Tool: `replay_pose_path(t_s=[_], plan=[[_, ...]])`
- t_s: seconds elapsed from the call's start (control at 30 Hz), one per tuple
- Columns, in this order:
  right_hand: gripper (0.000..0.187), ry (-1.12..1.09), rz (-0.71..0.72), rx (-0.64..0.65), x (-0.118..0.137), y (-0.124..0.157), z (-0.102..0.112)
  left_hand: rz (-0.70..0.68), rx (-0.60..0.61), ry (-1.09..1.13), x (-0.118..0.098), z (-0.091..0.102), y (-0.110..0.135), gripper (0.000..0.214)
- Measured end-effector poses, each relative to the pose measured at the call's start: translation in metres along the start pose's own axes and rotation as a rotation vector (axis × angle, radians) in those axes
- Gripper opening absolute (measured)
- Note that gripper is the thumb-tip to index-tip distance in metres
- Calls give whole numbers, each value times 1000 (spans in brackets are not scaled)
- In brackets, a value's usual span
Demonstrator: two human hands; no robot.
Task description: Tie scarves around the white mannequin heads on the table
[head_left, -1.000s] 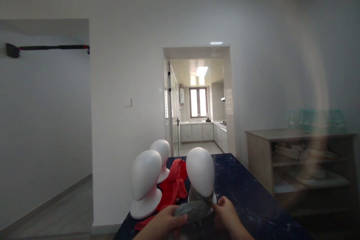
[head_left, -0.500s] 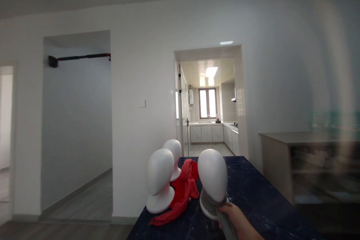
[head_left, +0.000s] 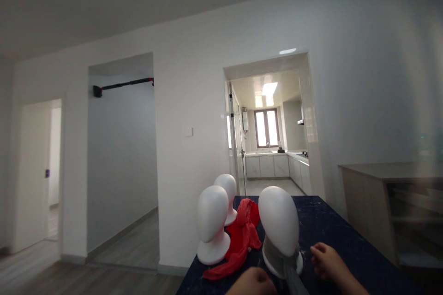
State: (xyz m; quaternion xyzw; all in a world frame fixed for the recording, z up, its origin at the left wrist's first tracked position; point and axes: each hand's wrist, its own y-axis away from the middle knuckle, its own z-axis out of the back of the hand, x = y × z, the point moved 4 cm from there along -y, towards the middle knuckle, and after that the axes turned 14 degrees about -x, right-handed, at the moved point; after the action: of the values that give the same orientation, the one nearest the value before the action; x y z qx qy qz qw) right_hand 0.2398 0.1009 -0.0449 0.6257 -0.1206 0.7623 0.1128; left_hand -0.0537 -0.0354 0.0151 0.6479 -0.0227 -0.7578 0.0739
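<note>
A white mannequin head stands on the dark blue marbled table, with a grey scarf wrapped round its neck. One end of this scarf hangs down in front and runs out of the bottom of the view. My left hand is low on the left of the scarf, its fingers curled in and partly cut off by the frame edge. To the right of the head is my right hand, fingers bent together, apart from the scarf and holding nothing visible. A red scarf lies knotted on the table to the left.
Two more white mannequin heads, a nearer one and a farther one, stand at the table's left edge. The table extends toward a kitchen doorway. A wooden shelf unit stands to the right.
My right hand has let go of the grey scarf and moved right of the head. My left hand has come into view at the bottom. The view has turned left and tilted.
</note>
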Motion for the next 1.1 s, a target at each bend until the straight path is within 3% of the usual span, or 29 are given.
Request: replay_pose_path(t_s=[0.03, 0.13, 0.17, 0.23, 0.3, 0.43, 0.6, 1.1], plan=[[38, 8, 62, -79, 0, -4, 5, -19, -57, -21, -7, 2, -21, 30], [40, 88, 283, -243, 4, 0, 11, -291, -449, 12, -22, 9, -71, 26], [40, 114, 360, -251, 6, 5, 10, -366, -550, 27, -21, 9, -80, 25], [39, 156, 489, -209, 11, 17, 6, -431, -637, 23, -9, 5, -93, 23], [38, 194, 557, -158, 16, 27, 2, -465, -621, -10, 5, 0, -98, 24], [35, 221, 552, -191, 30, 40, 3, -546, -553, -39, 14, 0, -96, 38], [30, 247, 555, -129, 39, 48, -4, -332, -492, 83, 20, 3, -105, 43], [29, 162, 520, -147, 43, 52, 2, -355, -456, 109, 18, 0, -99, 52]])
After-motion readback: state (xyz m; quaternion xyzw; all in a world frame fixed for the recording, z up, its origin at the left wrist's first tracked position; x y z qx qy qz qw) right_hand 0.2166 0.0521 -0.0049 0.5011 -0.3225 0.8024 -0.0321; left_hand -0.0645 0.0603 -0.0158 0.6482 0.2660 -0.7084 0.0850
